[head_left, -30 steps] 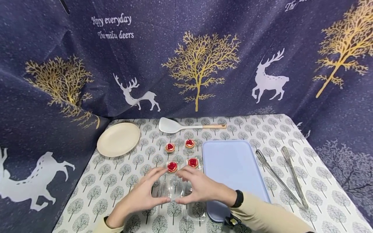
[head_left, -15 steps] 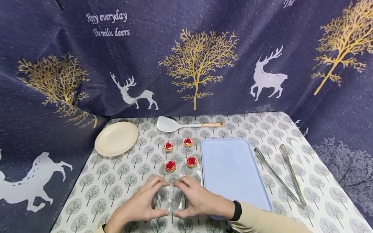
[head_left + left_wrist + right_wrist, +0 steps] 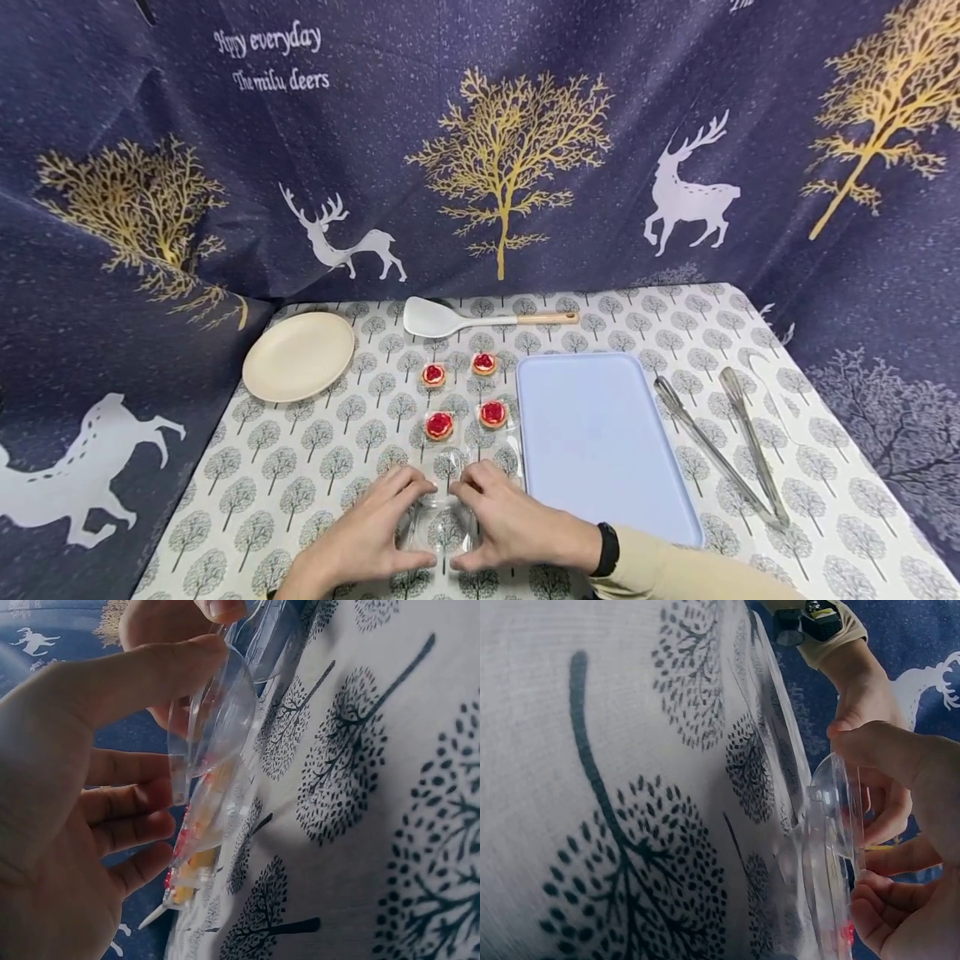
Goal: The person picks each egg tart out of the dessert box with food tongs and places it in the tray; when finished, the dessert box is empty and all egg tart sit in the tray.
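A clear plastic box (image 3: 444, 527) lies between my two hands at the near middle of the table. My left hand (image 3: 367, 529) holds its left edge, thumb at the near side and fingertips at the far side. My right hand (image 3: 521, 521) grips the right edge the same way. In the left wrist view, the box's thin rim (image 3: 180, 750) runs between thumb and fingers. The right wrist view shows the right thumb and fingertips at the clear rim (image 3: 859, 817). Just beyond the hands sit red-topped tarts (image 3: 438, 426) on clear plastic.
A light blue tray (image 3: 600, 450) lies right of the hands. Metal tongs (image 3: 720, 458) rest farther right. A cream plate (image 3: 298, 357) stands at the back left, and a white spatula (image 3: 435, 319) with a wooden handle lies along the back. Another clear plastic box (image 3: 504, 458) is beside the tray.
Both hands have come closer to the near edge and lower in the head view, now around the clear plastic box. The tarts, tray and tongs stay in place.
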A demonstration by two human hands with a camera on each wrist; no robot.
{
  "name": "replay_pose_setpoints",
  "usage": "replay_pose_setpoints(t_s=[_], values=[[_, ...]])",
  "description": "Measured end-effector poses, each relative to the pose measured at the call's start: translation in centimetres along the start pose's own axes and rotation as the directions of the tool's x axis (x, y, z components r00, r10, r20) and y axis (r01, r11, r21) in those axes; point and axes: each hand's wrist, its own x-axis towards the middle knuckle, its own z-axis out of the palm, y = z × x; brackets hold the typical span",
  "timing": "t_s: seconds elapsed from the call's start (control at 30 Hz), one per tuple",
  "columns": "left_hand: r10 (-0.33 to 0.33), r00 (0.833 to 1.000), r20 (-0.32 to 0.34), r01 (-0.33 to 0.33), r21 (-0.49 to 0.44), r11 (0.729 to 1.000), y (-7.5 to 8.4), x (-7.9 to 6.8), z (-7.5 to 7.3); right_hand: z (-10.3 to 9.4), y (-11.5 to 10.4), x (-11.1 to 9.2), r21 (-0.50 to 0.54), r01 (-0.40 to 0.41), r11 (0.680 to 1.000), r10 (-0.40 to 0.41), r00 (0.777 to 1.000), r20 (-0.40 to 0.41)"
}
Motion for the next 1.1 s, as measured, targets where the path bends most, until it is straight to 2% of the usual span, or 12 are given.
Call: replay_pose_setpoints(t_s=[0.17, 0.3, 0.47, 0.77, 1.1], values=[[0.002, 1.0, 0.018, -0.003, 0.017, 1.0, 0.1, -0.2, 0.2, 0.3, -0.2, 0.0, -0.006, 0.005, 1.0, -0.005, 1.0, 0.009], [0.009, 1.0, 0.008, -0.009, 0.036, 0.999, 0.1, -0.2, 0.5, 0.5, -0.3, 0.0, -0.024, 0.004, 1.0, -0.003, 1.0, 0.02], [0.03, 1.0, -0.006, -0.029, 0.082, 0.996, 0.0, -0.2, 0.9, 0.9, -0.4, -0.2, -0.077, -0.003, 0.997, 0.007, 0.998, 0.056], [0.026, 1.0, -0.008, -0.025, 0.12, 0.992, 0.0, -0.1, 1.4, 1.3, -0.2, -0.3, -0.171, 0.029, 0.985, -0.023, 0.999, 0.038], [0.017, 1.0, 0.026, -0.021, 0.151, 0.988, 0.1, -0.2, 1.2, 1.0, -0.2, -0.4, -0.176, 0.039, 0.984, -0.031, 0.999, 0.044]])
